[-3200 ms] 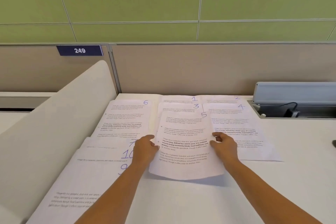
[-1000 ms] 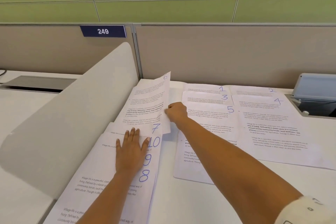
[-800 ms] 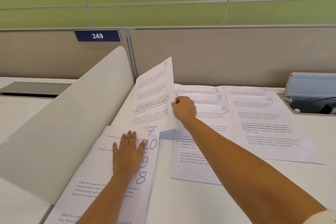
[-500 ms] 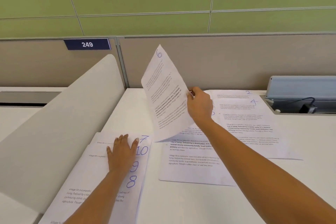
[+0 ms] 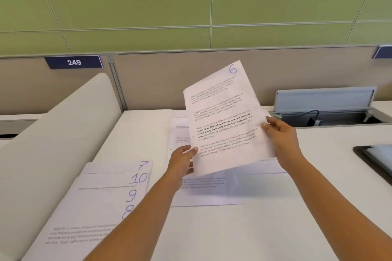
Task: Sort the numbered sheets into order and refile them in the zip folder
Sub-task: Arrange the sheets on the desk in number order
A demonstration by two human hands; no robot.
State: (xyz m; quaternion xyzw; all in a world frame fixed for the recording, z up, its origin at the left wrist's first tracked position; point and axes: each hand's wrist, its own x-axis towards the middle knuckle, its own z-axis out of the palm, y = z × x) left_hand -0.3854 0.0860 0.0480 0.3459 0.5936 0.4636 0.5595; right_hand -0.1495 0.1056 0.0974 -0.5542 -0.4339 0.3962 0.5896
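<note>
Sheet 6 [image 5: 224, 121] is up off the desk [image 5: 275, 229], ctr-right of frame, tilted w/ its top leaning right, printed side facing the camera. L hand [image 5: 182, 159] pinches its lower left edge, thumb on the front. R hand [image 5: 281, 135] grips the right edge, thumb on the front, fingers behind. Neither hand holds anything else.

Lower left of frame: a fanned pile [image 5: 110, 193] lies flat on the desk, numbers top to btm 7, 10, 9, 8. The L forearm covers part of the 8. Behind and below sheet 6, more sheets [image 5: 207, 195] lie flat at ctr, numbers hidden.

A white divider [image 5: 53, 144] slopes along the left. Label 249 [image 5: 74, 62] sits upper left on the partition. Open cable box [image 5: 324, 99] w/ a plug inside, upper right. A dark flat item [image 5: 375, 159] is cut off at the right edge; can't tell what it is.
</note>
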